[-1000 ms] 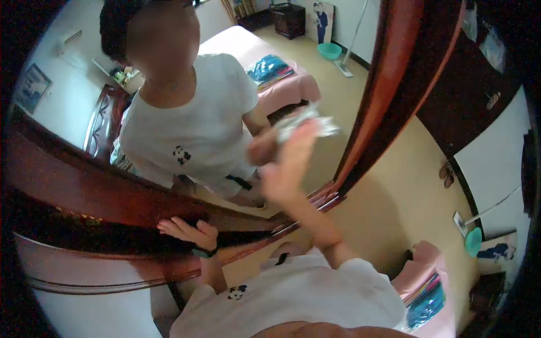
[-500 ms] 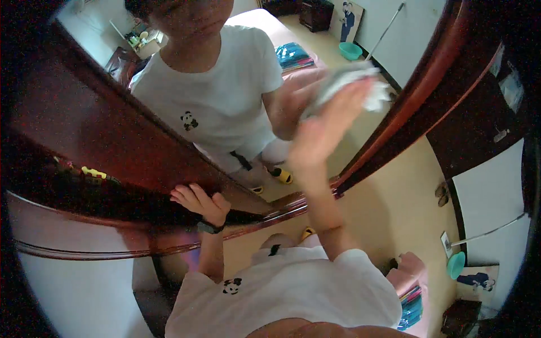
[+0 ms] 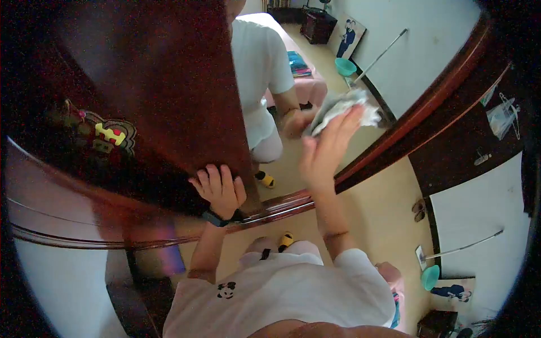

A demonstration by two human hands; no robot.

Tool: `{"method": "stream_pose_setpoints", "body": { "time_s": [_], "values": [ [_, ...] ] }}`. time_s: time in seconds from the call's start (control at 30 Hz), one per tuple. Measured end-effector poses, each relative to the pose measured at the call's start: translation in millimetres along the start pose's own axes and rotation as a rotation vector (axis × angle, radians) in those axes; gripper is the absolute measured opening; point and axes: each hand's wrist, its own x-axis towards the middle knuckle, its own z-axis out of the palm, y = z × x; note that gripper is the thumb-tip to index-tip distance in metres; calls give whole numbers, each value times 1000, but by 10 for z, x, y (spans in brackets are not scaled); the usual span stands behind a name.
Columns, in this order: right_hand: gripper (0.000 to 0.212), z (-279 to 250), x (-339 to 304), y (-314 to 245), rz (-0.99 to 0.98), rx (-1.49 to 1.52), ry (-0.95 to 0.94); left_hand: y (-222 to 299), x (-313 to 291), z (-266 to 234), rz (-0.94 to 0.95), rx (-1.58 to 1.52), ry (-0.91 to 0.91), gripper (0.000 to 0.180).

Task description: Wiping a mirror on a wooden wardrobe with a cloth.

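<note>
My right hand [image 3: 329, 152] presses a crumpled white cloth [image 3: 340, 106] against a tall mirror [image 3: 417, 73], fingers stretched over it. Part of the cloth is hidden under the palm, and its reflection meets it in the glass. My left hand [image 3: 221, 192], with a dark band on the wrist, lies flat with fingers apart on a dark red wooden panel [image 3: 169, 101], near its lower right edge. That panel stands at the mirror's left. A yellow and red ornament [image 3: 110, 135] hangs on or shows in the glossy wood.
A metal track [image 3: 276, 211] runs below mirror and panel. At right are a dark door [image 3: 451, 152] with a hanging plastic bag [image 3: 501, 118], shoes [image 3: 418, 210], a mop [image 3: 462, 247], a green basin [image 3: 430, 278] and a leaning framed photo [image 3: 453, 292].
The cloth and right hand are slightly lower on the mirror. My left hand appears farther right. The wooden panel covers more of the mirror; my view has also shifted.
</note>
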Motion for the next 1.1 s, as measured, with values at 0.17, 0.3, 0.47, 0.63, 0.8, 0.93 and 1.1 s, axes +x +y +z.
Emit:
{"method": "stream_pose_setpoints", "body": {
  "time_s": [0.17,0.3,0.47,0.63,0.8,0.93,1.1],
  "values": [
    [65,340,-1398,188,-98,-146,-388,25,47,0,-22,-53,-22,45],
    [72,247,-1188,141,70,-34,-297,34,76,-11,-8,-33,-79,47],
    [74,-128,884,-111,-177,9,116,19,88,75,-3,-40,-73,47],
    [26,263,1662,-314,-535,-172,1104,25,96,140,2,-45,-34,44],
    [83,248,-15,-416,-388,-19,-117,-1,62,71,-26,-104,15,43],
    [76,425,-1045,-467,-229,22,-391,-94,-69,-18,-39,-308,86,47],
    [61,509,-1735,-483,12,4,-499,-165,70,-157,38,-232,96,53]
  ]
}}
